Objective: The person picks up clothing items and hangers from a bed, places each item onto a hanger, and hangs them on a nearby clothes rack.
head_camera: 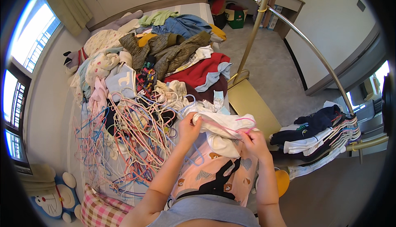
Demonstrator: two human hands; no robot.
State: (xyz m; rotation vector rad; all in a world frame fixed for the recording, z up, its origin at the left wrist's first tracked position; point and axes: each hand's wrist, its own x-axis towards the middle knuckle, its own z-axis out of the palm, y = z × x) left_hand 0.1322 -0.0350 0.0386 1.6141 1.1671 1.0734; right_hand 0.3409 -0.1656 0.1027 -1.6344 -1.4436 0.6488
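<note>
A white garment [224,123] is stretched in front of me, over my lap in peach bear-print cloth [204,165]. My left hand [191,128] grips the garment's edge at its left end. A pink clothes hanger [244,119] lies across the garment, partly hidden in its folds. My right hand [253,138] pinches this hanger near its hook; whether it also holds cloth there I cannot tell. Left of my left forearm, a big tangle of pink, white and blue hangers [139,140] covers part of the bed. A blue hanger [196,157] lies just below my left hand.
On the bed [198,8] beyond is a heap with a quilted olive jacket [173,52], denim [185,25] and a red garment [201,72]. To my right stands a metal clothes rack [315,47] with hung clothes [312,140]. A checked pillow [102,210] sits at lower left.
</note>
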